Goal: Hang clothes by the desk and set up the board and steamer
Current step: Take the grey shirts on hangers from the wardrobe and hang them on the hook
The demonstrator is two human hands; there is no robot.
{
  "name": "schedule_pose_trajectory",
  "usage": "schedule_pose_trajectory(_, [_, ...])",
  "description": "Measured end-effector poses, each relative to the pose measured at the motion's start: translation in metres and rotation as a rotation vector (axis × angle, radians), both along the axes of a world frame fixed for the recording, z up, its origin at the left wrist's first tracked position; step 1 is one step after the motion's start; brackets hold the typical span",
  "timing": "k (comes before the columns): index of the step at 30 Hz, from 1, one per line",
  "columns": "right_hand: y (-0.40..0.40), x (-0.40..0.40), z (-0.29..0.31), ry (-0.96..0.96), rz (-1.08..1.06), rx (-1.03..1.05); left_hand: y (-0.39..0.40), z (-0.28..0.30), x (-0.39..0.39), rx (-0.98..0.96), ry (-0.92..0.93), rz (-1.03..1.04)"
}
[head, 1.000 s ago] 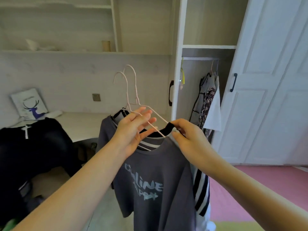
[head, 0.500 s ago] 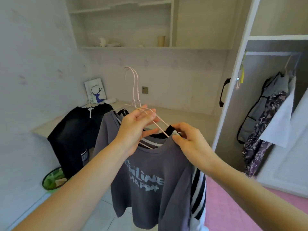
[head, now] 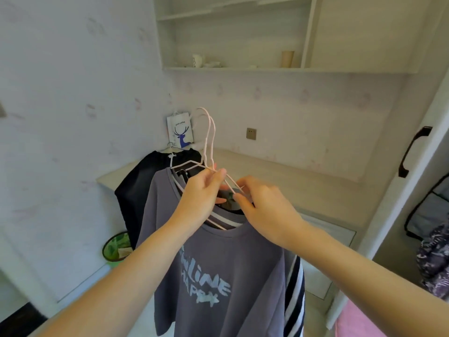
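Closest to me, the grey T-shirt (head: 218, 276) hangs straight down below both hands. The left hand (head: 201, 193) pinches the pink wire hangers (head: 209, 139) at the neck; the right hand (head: 264, 205) grips the shirt's collar beside it. Beyond, a black garment (head: 138, 190) drapes over the desk (head: 279, 171) edge.

A home bedroom: wardrobe (head: 401, 166), desk (head: 279, 173), wall shelves (head: 243, 68).
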State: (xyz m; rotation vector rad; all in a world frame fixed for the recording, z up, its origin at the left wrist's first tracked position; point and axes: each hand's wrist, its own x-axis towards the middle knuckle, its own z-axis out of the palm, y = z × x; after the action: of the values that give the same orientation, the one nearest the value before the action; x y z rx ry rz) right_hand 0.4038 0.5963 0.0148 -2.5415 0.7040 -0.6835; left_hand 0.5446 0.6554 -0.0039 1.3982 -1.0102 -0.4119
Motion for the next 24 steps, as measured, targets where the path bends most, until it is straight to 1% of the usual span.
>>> schedule_pose_trajectory(3, [-0.004, 0.043, -0.001, -0.003, -0.040, -0.094, -0.005, -0.002, 0.034, 0.004, -0.103, 0.055])
schedule_pose_trajectory(5, [-0.010, 0.070, -0.001, -0.013, -0.034, -0.094, -0.008, -0.003, 0.059, 0.010, -0.142, 0.080])
schedule_pose_trajectory(7, [-0.018, 0.096, -0.001, -0.004, -0.009, -0.024, -0.010, -0.004, 0.082, 0.024, -0.167, 0.087])
schedule_pose_trajectory(10, [-0.034, 0.133, -0.001, 0.023, 0.011, 0.142, -0.013, -0.007, 0.117, 0.067, -0.202, 0.081])
schedule_pose_trajectory(13, [-0.046, 0.167, 0.001, -0.031, 0.018, 0.379, -0.018, -0.014, 0.155, 0.140, -0.218, 0.073])
schedule_pose_trajectory(15, [-0.052, 0.187, 0.001, -0.066, 0.020, 0.493, -0.020, -0.018, 0.178, 0.202, -0.257, 0.062])
schedule_pose_trajectory(17, [-0.056, 0.206, 0.000, -0.081, 0.022, 0.535, -0.021, -0.019, 0.197, 0.228, -0.294, 0.058])
schedule_pose_trajectory(20, [-0.068, 0.228, -0.002, -0.106, 0.016, 0.528, -0.023, -0.014, 0.220, 0.231, -0.343, 0.094])
schedule_pose_trajectory(24, [-0.090, 0.251, -0.007, -0.137, 0.010, 0.517, -0.029, -0.013, 0.260, 0.143, -0.311, 0.266])
